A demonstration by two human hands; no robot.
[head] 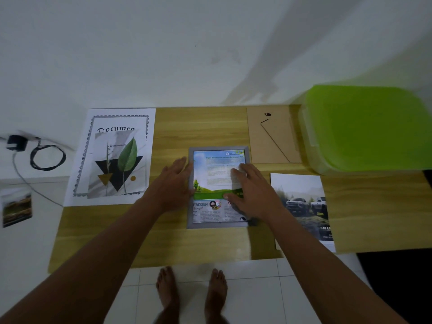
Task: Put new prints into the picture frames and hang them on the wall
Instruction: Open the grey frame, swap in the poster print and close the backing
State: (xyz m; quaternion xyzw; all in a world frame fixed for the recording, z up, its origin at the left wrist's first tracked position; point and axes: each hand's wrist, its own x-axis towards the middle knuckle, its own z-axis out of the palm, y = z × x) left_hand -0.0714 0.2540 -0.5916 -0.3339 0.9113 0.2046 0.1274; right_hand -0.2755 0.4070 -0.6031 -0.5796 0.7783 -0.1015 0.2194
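A grey picture frame (196, 224) lies flat at the middle of the wooden table (201, 127). Inside it sits a colourful print (211, 169) with a blue sky, green hills and text. My left hand (174, 181) rests with straight fingers against the frame's left edge. Spread over the print's right half, my right hand (249, 192) presses down on it. The frame's brown backing board (272, 136) with its stand lies behind the frame to the right.
A leaf print (117, 164) lies on a document sheet (109, 122) at the left. A truck print (304, 204) lies at the right, a green-lidded plastic box (364, 127) behind it. A charger with cable (35, 153) and a small photo (16, 206) lie off the table's left side.
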